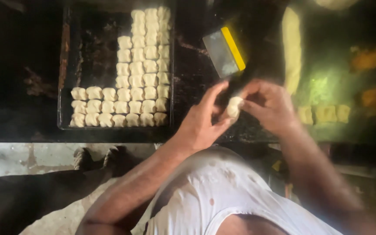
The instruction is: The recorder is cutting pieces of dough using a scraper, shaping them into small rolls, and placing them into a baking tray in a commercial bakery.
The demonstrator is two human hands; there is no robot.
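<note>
A small pale dough piece sits between both my hands above the dark worktop. My left hand cups it from the left with fingers curled around it. My right hand pinches it from the right. To the left lies a dark baking tray holding several rows of shaped dough pieces packed along its right side and near edge.
A dough scraper with a yellow handle lies just beyond my hands. A long dough roll lies at the right, with cut dough chunks near it. The worktop's front edge runs below the tray.
</note>
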